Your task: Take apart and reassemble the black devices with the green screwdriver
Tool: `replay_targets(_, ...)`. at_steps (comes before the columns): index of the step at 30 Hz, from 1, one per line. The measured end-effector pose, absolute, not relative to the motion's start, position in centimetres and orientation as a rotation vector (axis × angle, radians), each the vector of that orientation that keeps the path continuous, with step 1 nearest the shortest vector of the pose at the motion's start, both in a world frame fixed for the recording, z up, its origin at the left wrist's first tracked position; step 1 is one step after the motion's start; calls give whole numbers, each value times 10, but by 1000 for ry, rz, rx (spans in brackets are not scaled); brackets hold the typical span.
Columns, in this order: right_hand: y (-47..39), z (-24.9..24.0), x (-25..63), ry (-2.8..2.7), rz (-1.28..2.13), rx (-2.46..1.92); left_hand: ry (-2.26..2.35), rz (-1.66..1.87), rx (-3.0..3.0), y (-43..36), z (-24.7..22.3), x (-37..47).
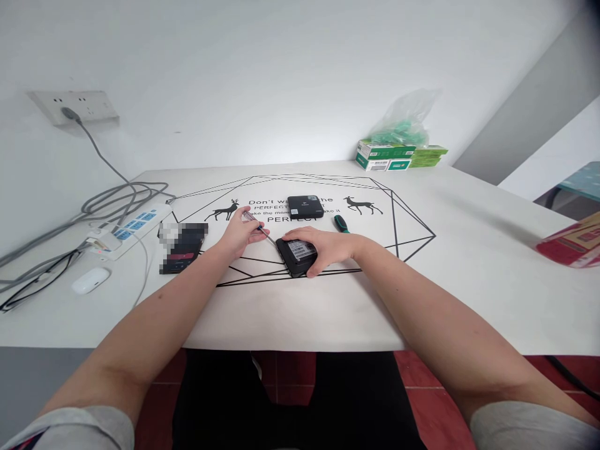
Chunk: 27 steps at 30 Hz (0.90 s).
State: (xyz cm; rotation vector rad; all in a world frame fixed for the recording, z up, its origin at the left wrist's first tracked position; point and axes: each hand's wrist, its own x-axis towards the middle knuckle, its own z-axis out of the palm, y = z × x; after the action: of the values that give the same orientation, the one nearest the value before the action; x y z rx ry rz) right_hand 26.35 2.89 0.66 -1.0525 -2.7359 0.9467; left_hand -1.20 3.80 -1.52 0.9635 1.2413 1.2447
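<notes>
Fingers of the right hand curl wide around a black box over the desk; the left hand pinches a screwdriver, tip at the box's edge, apparently prying. Next seems to call for steady bracing. Beyond lies a second box.

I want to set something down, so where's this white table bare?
Bare: white tabletop between your right forearm and the shiny red package; also between right and left forearms, before the flat black device. Crowded: left, around the blue-and-white power strip and rounded white case.
</notes>
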Motion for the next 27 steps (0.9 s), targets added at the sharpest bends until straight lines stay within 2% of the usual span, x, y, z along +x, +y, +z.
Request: replay_targets(27, 30, 4, 262, -2701, 965, -1067, 1213, 1104, 1005, 22, -10, 2)
